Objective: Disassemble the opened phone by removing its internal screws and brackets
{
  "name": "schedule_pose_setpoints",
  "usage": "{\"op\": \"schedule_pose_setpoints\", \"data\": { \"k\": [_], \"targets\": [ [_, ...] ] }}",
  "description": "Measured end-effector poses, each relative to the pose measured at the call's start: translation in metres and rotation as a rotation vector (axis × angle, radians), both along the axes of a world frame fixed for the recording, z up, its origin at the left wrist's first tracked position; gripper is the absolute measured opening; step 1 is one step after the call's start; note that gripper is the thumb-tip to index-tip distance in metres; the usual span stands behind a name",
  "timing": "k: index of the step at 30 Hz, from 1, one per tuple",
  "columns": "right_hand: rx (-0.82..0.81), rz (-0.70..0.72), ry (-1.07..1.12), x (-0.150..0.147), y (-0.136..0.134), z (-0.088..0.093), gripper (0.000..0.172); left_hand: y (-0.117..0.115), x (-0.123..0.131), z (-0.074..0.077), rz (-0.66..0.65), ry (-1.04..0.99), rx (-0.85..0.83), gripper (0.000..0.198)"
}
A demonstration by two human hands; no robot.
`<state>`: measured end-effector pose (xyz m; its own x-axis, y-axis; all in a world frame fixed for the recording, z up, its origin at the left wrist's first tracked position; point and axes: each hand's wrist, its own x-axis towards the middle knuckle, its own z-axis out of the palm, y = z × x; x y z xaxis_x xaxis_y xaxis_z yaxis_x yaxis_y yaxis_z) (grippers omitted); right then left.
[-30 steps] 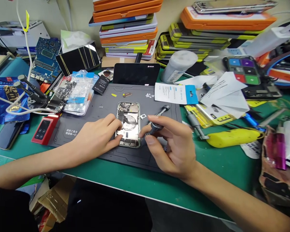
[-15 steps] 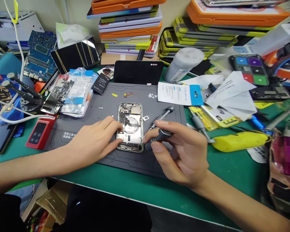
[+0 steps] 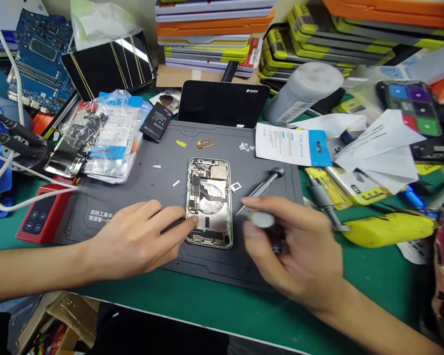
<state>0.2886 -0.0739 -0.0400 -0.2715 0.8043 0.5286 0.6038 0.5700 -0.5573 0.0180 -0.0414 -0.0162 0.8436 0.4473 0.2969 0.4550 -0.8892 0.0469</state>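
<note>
An opened smartphone, its inner parts bare, lies on the dark grey mat. My left hand rests at its lower left side, with fingertips closed against the edge and one over the inside. Right of the phone, my right hand is closed around a dark screwdriver. The driver's round silver end faces me; its tip is hidden and the hand is a little blurred. A second, grey screwdriver lies on the mat just beyond that hand. A small white frame-shaped piece sits beside the phone.
Behind stand a black screen, a grey canister and stacked cases. A black battery and bagged parts lie left, near a red device. A yellow-handled tool lies right.
The view has shifted closer, so things sit lower and wider apart. My left fingers have moved on the phone's edge. My right hand has drawn away from the phone and turned the screwdriver's end towards me.
</note>
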Motion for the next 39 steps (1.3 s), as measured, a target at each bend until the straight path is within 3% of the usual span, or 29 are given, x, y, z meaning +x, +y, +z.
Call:
{"op": "schedule_pose_setpoints", "data": {
  "k": [3, 8, 39],
  "targets": [
    [-0.007, 0.055, -0.243, 0.0, 0.002, -0.003, 0.029, -0.001, -0.002, -0.001, 0.001, -0.002, -0.039, 0.03],
    [0.055, 0.165, -0.388, 0.003, 0.002, -0.006, 0.026, -0.002, -0.003, -0.006, -0.018, -0.036, -0.003, 0.032],
    [0.173, 0.156, -0.535, -0.01, 0.006, 0.002, 0.031, -0.004, -0.003, -0.016, -0.048, -0.045, 0.109, 0.03]
  ]
}}
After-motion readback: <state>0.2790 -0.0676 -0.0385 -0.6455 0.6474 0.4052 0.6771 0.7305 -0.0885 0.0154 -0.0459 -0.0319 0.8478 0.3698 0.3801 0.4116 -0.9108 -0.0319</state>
